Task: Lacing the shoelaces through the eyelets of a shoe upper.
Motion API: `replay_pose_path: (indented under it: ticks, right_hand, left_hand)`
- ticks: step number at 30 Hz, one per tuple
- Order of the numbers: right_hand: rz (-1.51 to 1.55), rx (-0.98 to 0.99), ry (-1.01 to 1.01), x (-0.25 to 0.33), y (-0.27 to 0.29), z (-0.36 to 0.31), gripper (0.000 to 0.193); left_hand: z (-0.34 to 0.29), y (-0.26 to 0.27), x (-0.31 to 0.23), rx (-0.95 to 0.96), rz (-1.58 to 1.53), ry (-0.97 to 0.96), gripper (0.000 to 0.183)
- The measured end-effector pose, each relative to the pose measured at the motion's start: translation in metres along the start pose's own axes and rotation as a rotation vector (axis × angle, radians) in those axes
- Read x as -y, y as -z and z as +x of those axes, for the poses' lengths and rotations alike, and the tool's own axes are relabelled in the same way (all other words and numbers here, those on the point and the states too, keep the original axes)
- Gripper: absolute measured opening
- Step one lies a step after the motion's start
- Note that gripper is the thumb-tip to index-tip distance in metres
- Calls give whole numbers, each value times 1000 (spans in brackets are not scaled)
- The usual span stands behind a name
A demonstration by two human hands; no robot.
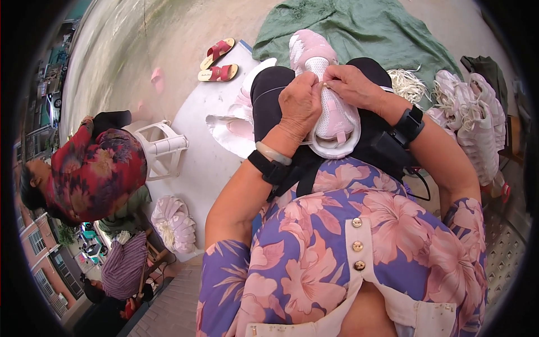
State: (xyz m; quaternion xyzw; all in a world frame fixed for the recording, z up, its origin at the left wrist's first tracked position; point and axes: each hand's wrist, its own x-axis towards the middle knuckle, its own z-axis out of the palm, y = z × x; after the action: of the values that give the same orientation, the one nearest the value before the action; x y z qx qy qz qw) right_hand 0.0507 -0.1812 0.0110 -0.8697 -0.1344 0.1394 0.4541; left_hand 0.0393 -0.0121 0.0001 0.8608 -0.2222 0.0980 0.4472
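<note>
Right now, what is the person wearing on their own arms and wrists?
Both arms are bare below short sleeves of a purple blouse with large pink flowers. The left hand has a pale bangle and a black wrist strap. The right hand has a black strap with a boxy black device; a thin black cable hangs below the forearm.

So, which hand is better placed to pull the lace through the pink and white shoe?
Probably the right hand: its fingertips pinch at the lacing area of the shoe, while the left hand wraps over the shoe's side and steadies it.
</note>
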Motion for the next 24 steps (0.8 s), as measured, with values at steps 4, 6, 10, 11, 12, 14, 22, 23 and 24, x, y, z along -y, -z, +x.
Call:
replay_pose_path:
  ticks: [4, 6, 10, 11, 12, 14, 22, 23, 24]
  right_hand:
    - [140, 118, -90, 11, 11, -1, 10]
    - [145, -9, -39, 9, 15, -2, 13]
    - [-14, 0, 37, -5, 25, -17, 19]
    - [-12, -4, 25, -7, 23, -22, 19]
    - [-60, -79, 99, -10, 20, -26, 19]
    - [-99, -151, 188, -12, 17, -26, 19]
    - [-249, -318, 346, -18, 9, -26, 24]
    - [-253, -319, 349, -16, 9, -28, 24]
    - [-305, -318, 372, -14, 9, -29, 22]
  left_hand:
    - [3, 8, 5, 46, -135, 207, 9]
    - [0, 14, 6, 53, -242, 294, 10]
    - [-3, 69, 1, -32, -734, 627, 10]
    - [-5, 88, 8, -146, -742, 618, 10]
    - [-10, 114, 23, -245, -720, 638, 11]
    - [-28, 170, 61, -491, -565, 762, 12]
    - [-27, 129, 34, -13, 215, 378, 28]
    - [-20, 111, 22, 2, 185, 237, 35]
    - [-15, 96, 16, 76, 208, 131, 41]
